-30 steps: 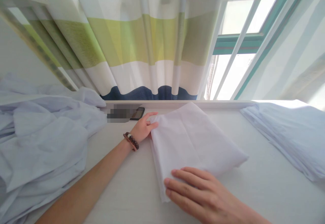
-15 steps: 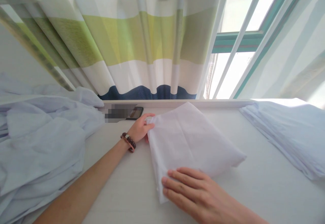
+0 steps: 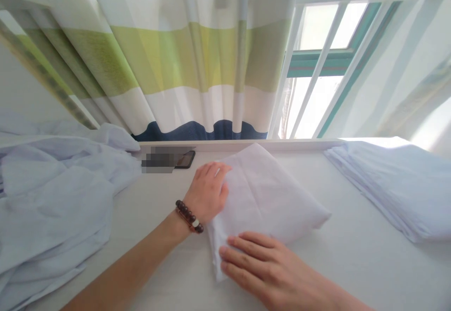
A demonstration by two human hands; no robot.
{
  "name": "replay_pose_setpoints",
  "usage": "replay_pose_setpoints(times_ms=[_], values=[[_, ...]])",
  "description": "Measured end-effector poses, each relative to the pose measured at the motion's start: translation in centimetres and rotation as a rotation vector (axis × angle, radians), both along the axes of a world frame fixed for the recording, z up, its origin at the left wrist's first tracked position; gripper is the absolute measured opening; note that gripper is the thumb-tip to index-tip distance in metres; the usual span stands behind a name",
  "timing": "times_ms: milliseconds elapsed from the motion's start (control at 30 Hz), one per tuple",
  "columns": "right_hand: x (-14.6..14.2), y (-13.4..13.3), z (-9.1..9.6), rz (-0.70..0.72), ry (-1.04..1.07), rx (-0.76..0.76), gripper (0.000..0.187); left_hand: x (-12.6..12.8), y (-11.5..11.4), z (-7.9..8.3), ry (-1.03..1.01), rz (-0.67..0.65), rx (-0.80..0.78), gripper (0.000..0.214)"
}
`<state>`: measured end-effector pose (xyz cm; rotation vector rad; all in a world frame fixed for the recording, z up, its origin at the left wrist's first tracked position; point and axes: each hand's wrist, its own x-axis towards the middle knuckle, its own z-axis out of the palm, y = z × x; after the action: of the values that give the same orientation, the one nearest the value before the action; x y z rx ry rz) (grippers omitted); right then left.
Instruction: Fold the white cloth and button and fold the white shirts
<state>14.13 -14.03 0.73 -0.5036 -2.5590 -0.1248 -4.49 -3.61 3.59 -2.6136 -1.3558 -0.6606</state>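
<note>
A folded white cloth [image 3: 262,193] lies askew on the white tabletop, one corner pointing at the back edge. My left hand [image 3: 208,191], with a dark beaded bracelet at the wrist, is over the cloth's upper left edge. Its fingers extend loosely and hold nothing; whether the palm touches the cloth is hard to see. Flat on the near left part of the cloth rests my right hand [image 3: 262,266], fingers stretched out toward the left.
Crumpled white cloth [image 3: 56,203] is heaped on the left. A stack of folded white cloth [image 3: 394,184] sits on the right. Near the back edge lies a phone [image 3: 185,159], partly pixelated. Behind stand a striped curtain [image 3: 197,57] and white bars [image 3: 329,38] before a window.
My left hand has let go of the cloth's left edge and turned over onto its top. My right hand stays flat in place. The view has shifted slightly.
</note>
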Motion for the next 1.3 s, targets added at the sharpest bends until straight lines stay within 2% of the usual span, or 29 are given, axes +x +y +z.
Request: replay_pose_setpoints(times_ms=[67,133,233,300,367,467,600,667,767,833,1000,1133,1300], values=[[0.3,-0.1,0.5,-0.001,0.053,-0.004,0.028,1.1,-0.8,-0.4,0.027,-0.069,-0.066,0.035],[1.0,0.3,1.5,-0.086,0.125,-0.033,0.027,1.7,-1.2,-1.4,0.057,-0.056,-0.134,0.041],[2.6,1.6,2.0,-0.383,0.12,-0.071,0.034,1.6,-1.1,-2.9,0.115,0.009,-0.207,0.051],[3.9,2.5,1.3,-0.573,0.03,-0.081,0.044,1.1,-0.9,-3.5,0.147,0.053,-0.226,0.055],[5.2,3.0,0.0,-0.661,-0.076,-0.09,0.051,0.6,-0.6,-3.8,0.165,0.114,-0.237,0.059],[6.8,2.6,-1.8,-0.679,-0.173,-0.101,0.056,0.0,-0.2,-4.0,0.165,0.219,-0.276,0.074],[8.3,1.2,-2.5,-0.651,-0.187,-0.13,0.064,-0.2,0.2,-4.1,0.155,0.289,-0.307,0.087],[9.1,0.7,-2.6,-0.64,-0.145,-0.169,0.07,-0.1,0.3,-4.1,0.17,0.293,-0.308,0.088],[10.5,0.4,-2.8,-0.731,0.024,-0.286,0.08,-0.2,0.4,-4.0,0.197,0.289,-0.301,0.088],[11.5,0.4,-2.9,-0.794,0.162,-0.397,0.076,-0.3,0.5,-4.0,0.202,0.289,-0.298,0.087],[12.3,1.1,-2.3,-0.813,0.42,-0.619,0.056,-0.2,0.6,-3.9,0.222,0.293,-0.266,0.086],[11.8,2.3,-1.8,-0.882,0.476,-0.681,0.043,0.0,-0.4,-3.4,0.281,0.326,-0.259,0.084],[11.7,3.6,-1.3,-0.871,0.513,-0.754,0.033,0.1,-2.8,-2.6,0.372,0.395,-0.256,0.082]])
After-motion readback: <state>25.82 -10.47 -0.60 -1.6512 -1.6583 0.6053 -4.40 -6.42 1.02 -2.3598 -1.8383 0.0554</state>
